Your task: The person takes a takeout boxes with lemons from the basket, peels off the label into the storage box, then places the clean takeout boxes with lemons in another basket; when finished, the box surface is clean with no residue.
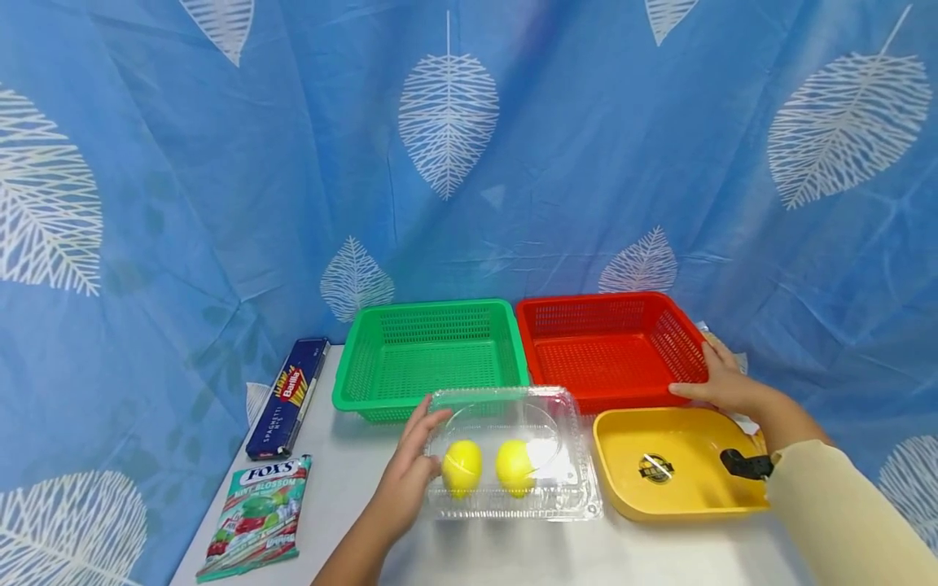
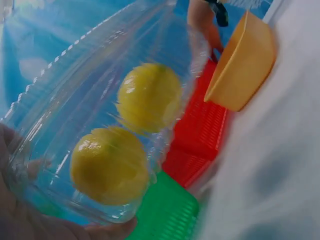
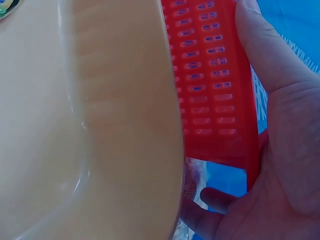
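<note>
My left hand (image 1: 406,480) holds a clear plastic clamshell box (image 1: 545,509) by its left side, raised in front of the baskets. Inside the box sit two yellow lemon-like fruits (image 1: 462,470), side by side; the left wrist view shows both fruits (image 2: 150,97) through the plastic. Over on the right, my right hand (image 1: 729,384) grips the right rim of a red plastic basket (image 1: 586,404). In the right wrist view the thumb lies along the rim of the basket (image 3: 215,132), and the other fingers are partly hidden on its outer side.
A green basket (image 1: 432,308) stands left of the red one. In front of the red basket is a yellow tub (image 1: 699,443), below my right forearm. At the left lie a spaghetti box (image 1: 289,399) and a candy bag (image 1: 256,521). A clear-wrapped packet (image 3: 192,182) shows beside the red basket.
</note>
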A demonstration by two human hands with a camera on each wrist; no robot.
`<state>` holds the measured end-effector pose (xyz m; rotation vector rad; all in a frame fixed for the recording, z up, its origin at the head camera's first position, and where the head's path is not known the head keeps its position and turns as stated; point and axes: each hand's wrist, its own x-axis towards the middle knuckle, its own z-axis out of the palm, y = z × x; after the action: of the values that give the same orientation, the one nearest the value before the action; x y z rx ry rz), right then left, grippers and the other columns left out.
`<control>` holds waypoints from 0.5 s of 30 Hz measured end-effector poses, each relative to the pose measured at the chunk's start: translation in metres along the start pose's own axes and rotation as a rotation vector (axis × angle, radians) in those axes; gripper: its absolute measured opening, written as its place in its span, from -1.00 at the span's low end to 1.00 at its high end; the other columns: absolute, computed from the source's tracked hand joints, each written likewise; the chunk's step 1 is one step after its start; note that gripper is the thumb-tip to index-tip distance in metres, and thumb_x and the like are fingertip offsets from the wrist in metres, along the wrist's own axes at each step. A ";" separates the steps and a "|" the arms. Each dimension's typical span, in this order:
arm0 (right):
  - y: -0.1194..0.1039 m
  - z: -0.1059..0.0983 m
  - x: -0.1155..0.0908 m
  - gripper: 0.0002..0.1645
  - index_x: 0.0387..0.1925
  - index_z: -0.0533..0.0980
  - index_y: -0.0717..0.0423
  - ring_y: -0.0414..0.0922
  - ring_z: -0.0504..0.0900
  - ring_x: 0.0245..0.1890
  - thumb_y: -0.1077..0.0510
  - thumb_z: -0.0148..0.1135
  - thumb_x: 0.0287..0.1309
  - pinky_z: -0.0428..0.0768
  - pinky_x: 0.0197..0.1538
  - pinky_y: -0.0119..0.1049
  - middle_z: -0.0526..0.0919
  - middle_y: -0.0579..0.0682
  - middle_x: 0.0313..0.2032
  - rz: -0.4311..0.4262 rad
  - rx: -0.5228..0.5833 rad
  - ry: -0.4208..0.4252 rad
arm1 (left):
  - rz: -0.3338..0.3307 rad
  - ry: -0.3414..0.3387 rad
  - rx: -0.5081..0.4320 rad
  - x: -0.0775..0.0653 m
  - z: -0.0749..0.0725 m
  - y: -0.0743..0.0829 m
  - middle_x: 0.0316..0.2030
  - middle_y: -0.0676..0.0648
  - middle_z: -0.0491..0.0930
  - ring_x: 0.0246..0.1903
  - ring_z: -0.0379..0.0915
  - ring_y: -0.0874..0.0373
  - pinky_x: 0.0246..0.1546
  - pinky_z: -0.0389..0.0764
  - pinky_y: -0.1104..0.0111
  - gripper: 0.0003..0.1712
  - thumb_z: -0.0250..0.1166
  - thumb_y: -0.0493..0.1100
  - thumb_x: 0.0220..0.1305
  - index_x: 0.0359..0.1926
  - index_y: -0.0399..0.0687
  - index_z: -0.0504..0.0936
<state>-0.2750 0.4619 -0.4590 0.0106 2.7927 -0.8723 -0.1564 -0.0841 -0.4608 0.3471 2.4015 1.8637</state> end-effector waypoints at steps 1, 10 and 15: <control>0.000 -0.001 -0.001 0.64 0.56 -0.54 0.42 0.64 -0.22 0.40 -0.29 0.46 0.16 0.50 0.18 0.50 -0.49 0.56 0.52 0.003 0.000 0.001 | 0.003 0.001 0.008 0.003 0.001 0.005 0.67 0.25 -0.27 0.65 -0.18 -0.21 0.36 -0.14 -0.60 -0.16 -0.03 -0.41 0.23 0.50 0.26 0.38; -0.002 -0.001 -0.002 0.63 0.57 -0.47 0.45 0.62 -0.19 0.38 -0.33 0.45 0.13 0.43 0.19 0.56 -0.42 0.58 0.51 -0.005 -0.020 0.011 | 0.092 0.008 0.034 0.040 0.007 0.041 0.66 0.31 -0.32 0.64 -0.12 -0.15 0.41 0.03 -0.51 -0.20 -0.08 -0.38 0.32 0.51 0.31 0.34; -0.004 0.000 -0.004 0.65 0.57 -0.49 0.45 0.63 -0.20 0.38 -0.31 0.48 0.11 0.52 0.17 0.49 -0.44 0.59 0.50 0.016 0.006 -0.002 | 0.126 0.004 0.048 0.067 0.014 0.055 0.65 0.30 -0.29 0.63 -0.08 -0.13 0.29 0.29 -0.23 -0.24 -0.10 -0.33 0.33 0.49 0.30 0.36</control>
<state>-0.2714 0.4586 -0.4556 0.0325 2.7846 -0.8770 -0.2118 -0.0432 -0.4065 0.5094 2.4849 1.8597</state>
